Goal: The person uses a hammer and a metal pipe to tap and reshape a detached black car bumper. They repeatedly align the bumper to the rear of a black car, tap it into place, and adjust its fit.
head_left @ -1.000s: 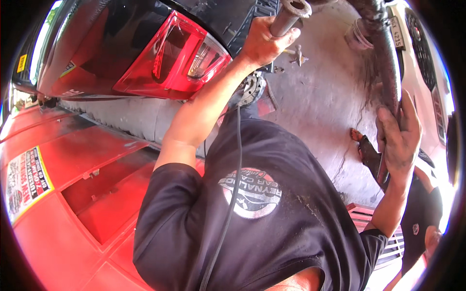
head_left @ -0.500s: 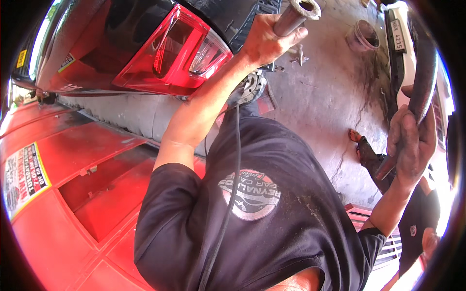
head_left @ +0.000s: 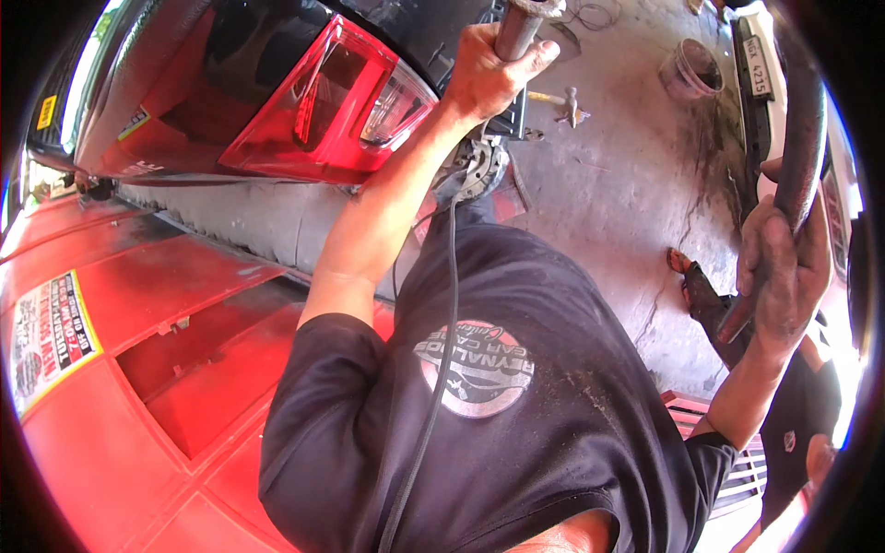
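My left hand [head_left: 496, 78] is closed round a short metal tube [head_left: 519, 35], its thumb pressed along the side. The tube stands nearly upright at the top edge, and its upper end is partly cut off. At the far right my right hand [head_left: 784, 263] wraps round a long dark bar [head_left: 800, 138]. The bar is thick above the fist, and a thinner end pokes out below it. Beneath my left forearm is a round brake assembly [head_left: 481, 170] with curved shoes, partly hidden by the arm.
A dark car with a red tail light [head_left: 323, 101] stands at the left, by a red metal panel [head_left: 83, 442]. On the concrete floor [head_left: 618, 194] lie a hammer [head_left: 567, 103] and a bucket [head_left: 691, 69]. A cable [head_left: 433, 405] crosses my shirt. Another person [head_left: 797, 433] is at the right.
My left hand and the tube have shifted slightly left and up, and more of the hammer now shows. My right hand keeps its grip on the bar, almost unmoved.
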Demonstrator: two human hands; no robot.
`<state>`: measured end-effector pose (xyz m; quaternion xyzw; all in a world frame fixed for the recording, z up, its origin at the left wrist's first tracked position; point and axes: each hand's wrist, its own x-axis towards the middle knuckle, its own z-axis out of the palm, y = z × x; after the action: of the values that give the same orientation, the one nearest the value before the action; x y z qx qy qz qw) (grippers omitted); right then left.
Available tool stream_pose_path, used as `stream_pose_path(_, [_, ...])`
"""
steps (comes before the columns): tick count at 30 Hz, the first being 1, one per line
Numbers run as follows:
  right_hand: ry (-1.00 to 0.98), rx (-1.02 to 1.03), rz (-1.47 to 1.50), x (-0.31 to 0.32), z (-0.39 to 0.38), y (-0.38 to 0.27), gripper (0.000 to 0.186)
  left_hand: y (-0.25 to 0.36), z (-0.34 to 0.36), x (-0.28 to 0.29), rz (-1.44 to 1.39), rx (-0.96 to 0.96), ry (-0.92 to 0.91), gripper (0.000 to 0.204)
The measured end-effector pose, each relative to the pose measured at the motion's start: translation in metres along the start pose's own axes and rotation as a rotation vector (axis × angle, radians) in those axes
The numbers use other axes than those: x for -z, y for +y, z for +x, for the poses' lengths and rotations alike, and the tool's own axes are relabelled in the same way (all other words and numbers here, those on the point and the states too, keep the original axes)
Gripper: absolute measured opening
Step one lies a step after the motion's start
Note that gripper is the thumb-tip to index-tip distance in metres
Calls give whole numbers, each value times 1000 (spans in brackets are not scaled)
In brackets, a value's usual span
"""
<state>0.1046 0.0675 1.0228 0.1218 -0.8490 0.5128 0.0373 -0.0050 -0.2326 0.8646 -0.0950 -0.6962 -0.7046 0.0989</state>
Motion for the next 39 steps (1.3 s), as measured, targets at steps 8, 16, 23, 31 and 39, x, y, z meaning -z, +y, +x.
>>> stream_pose_path(8, [-5, -97, -37, -7, 5, -23, 48, -8, 9, 8, -3, -8, -53, 38])
stream_pose_path(16, [-123, -156, -195, -26, 8, -10, 51, 0, 4, 0, 125, -128, 16, 28])
stream_pose_path(23, [-73, -222, -52, -22, 3, -20, 42, 37, 16, 17, -45, 130, -396, 19])
stream_pose_path(31, [38, -49, 13, 4, 7, -32, 41, 14, 0, 1, 76, -124, -167, 21])
stream_pose_path(39, [-124, -197, -261, -25, -1, -12, 33, 2, 6, 5, 155, -217, -51, 20])
